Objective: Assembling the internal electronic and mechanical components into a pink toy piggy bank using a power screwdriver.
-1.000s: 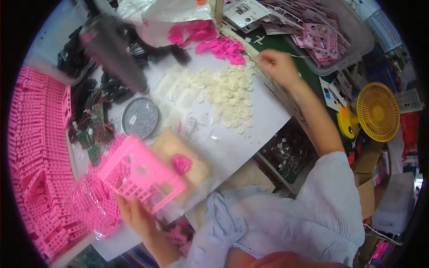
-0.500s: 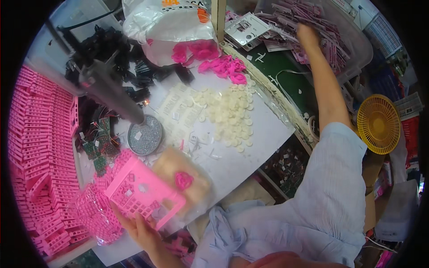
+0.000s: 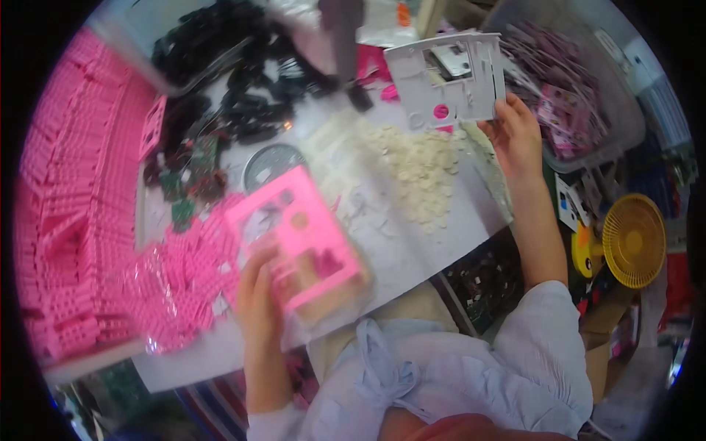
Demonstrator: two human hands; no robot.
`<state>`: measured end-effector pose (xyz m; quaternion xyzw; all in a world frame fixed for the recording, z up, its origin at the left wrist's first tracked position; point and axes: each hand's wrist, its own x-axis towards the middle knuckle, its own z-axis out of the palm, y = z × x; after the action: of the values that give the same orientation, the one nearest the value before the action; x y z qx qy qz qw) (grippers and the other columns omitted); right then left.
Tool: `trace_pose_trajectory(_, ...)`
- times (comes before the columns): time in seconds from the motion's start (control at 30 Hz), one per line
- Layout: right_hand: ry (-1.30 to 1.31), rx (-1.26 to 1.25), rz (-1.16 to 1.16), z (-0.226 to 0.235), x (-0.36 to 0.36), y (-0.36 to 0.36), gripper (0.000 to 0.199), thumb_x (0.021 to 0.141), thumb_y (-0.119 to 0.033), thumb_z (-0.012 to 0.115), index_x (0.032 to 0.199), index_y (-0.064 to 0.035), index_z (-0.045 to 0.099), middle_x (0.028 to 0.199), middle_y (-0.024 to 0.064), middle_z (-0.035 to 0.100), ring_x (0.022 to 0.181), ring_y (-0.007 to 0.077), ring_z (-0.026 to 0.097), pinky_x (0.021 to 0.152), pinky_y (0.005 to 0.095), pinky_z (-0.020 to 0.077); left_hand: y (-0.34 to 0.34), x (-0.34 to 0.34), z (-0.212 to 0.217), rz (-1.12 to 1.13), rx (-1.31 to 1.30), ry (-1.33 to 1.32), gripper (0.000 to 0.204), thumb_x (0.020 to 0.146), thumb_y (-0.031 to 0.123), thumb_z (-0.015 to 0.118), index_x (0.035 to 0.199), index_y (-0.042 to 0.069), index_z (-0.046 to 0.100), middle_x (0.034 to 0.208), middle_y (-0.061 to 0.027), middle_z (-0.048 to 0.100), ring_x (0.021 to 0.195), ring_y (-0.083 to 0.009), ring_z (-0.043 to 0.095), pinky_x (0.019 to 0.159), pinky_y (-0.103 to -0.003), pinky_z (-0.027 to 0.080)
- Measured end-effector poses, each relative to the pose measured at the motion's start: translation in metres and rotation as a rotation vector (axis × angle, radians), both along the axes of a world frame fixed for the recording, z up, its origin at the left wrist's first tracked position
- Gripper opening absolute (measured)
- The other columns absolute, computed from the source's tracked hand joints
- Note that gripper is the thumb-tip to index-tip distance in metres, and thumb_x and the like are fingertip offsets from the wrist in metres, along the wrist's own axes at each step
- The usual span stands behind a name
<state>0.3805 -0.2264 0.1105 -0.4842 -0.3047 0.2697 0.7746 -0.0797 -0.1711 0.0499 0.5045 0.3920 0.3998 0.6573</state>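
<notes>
My left hand [image 3: 259, 294] is closed on the near left side of a pink plastic panel [image 3: 312, 198] with round and rectangular cutouts, which lies tilted above a clear bag of tan material. Raised over the far right of the table, my right hand [image 3: 518, 140] pinches a pale grey plastic panel [image 3: 467, 99] by its lower right corner. That panel has ribs, slots and a round hole showing pink behind it. Below it spreads a heap of small cream discs [image 3: 412, 169]. A round metal dish [image 3: 254, 173] sits just beyond the pink panel.
Stacked pink panels [image 3: 66, 184] line the left side, beside bagged pink pieces [image 3: 176, 287]. Black parts [image 3: 220, 44] and green circuit boards [image 3: 206, 154] lie behind. A blurred dark rod [image 3: 342, 44] hangs overhead. At right are a clear bin [image 3: 625, 110] of panels and a yellow round grille [image 3: 634, 239].
My right hand has come back from the bin at the far right, bringing the grey panel over the table. My left hand now grips the pink panel, which has turned. The whole view has shifted.
</notes>
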Motion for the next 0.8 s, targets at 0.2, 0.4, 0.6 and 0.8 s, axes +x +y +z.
trace_pose_trajectory(0.2, -1.380, 0.306, 0.127, -0.009, -0.153, 0.002, 0.035, 0.081, 0.002, 0.071, 0.116, -0.0035, 0.069, 0.117, 0.0131, 0.068, 0.102, 0.0279, 0.064, 0.089, 0.0411, 0.0540, -0.005, 0.038, 0.025, -0.075, -0.278, -0.585, 0.051, 0.108, 0.042, 0.042, 0.132, -0.001, 0.056, 0.130, -0.0147, 0.059, 0.110, -0.0205, 0.058, 0.095, -0.037, 0.049)
trace_pose_trajectory(0.4, -1.021, 0.114, 0.518, -0.019, -0.200, 0.006, 0.060, 0.084, -0.014, 0.076, 0.140, -0.0025, 0.056, 0.134, 0.0129, 0.061, 0.110, 0.0241, 0.060, 0.094, 0.0370, 0.0510, -0.002, -0.013, -0.006, 0.015, -0.258, -0.472, 0.041, 0.104, 0.021, 0.050, 0.139, -0.001, 0.050, 0.128, -0.0118, 0.062, 0.116, -0.0221, 0.061, 0.102, -0.040, 0.048)
trace_pose_trajectory(0.6, 0.241, -0.196, 0.930, -0.063, -0.229, 0.033, 0.061, 0.096, -0.017, 0.070, 0.145, 0.0027, 0.042, 0.130, 0.0087, 0.060, 0.114, 0.0126, 0.058, 0.098, 0.0310, 0.0493, -0.013, 0.003, -0.011, 0.136, 0.135, 0.185, 0.044, 0.106, 0.023, 0.046, 0.141, -0.003, 0.047, 0.143, -0.0165, 0.050, 0.131, -0.0255, 0.048, 0.112, -0.040, 0.036)
trace_pose_trajectory(0.8, -0.109, -0.040, 0.718, -0.057, -0.260, 0.014, 0.051, 0.099, -0.017, 0.064, 0.141, 0.0020, 0.042, 0.126, 0.0093, 0.059, 0.114, 0.0152, 0.057, 0.101, 0.0320, 0.0449, -0.021, 0.019, -0.008, 0.436, 0.561, 0.331, 0.077, 0.091, -0.002, 0.056, 0.160, 0.003, 0.021, 0.109, -0.0034, 0.048, 0.087, -0.0082, 0.046, 0.079, -0.021, 0.042)
